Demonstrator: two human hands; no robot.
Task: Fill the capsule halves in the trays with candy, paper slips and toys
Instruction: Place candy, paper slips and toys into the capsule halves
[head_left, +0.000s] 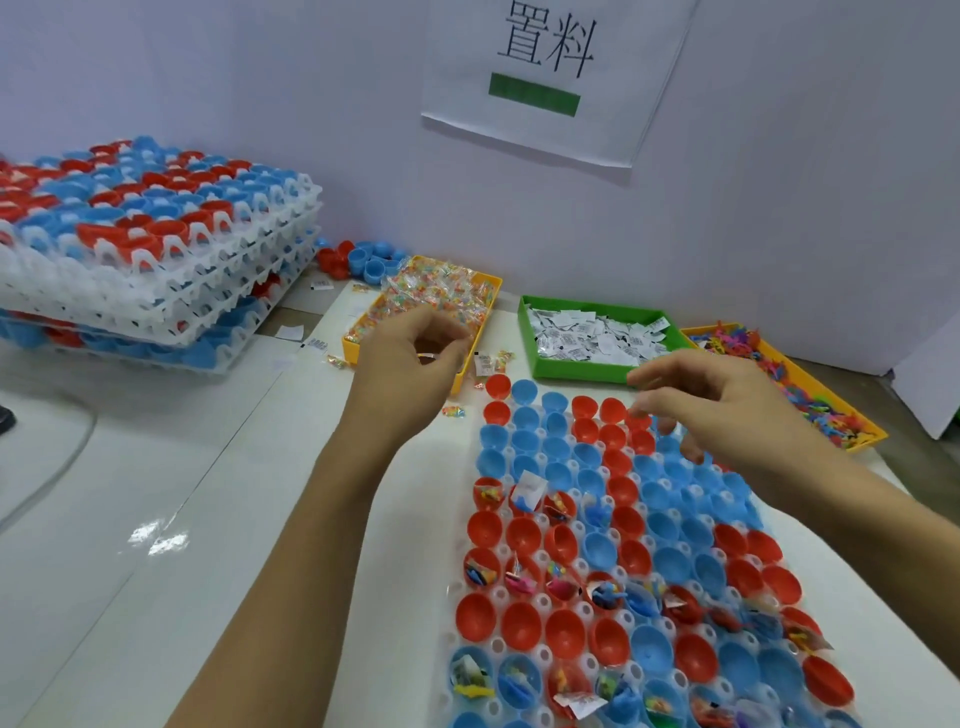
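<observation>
Head view: a white tray (540, 603) of red and blue capsule halves (524, 530) lies on the white tabletop (156, 519), its long axis running from the near edge away toward the back wall; every half sits with its open mouth upward. Some rows hold candy, slips and small toys, while the far rows and alternate near rows hold nothing visible. Beyond the tray's far end stand three bins side by side: a yellow bin of wrapped candy (441, 291) on the left, a green bin of printed paper slips (592, 338) in the middle, and a yellow bin of coloured toys (789, 379) on the right. The left hand (410, 353) hovers over the candy bin's near end, fingers curled toward the thumb; whether it pinches anything cannot be told. The right hand (711, 395) hovers above the tray's far rows, fingers loosely spread and drooping. A stack of loaded trays (156, 249) stands far left. A wall sheet (550, 78) reads "置料" above a green bar.
</observation>
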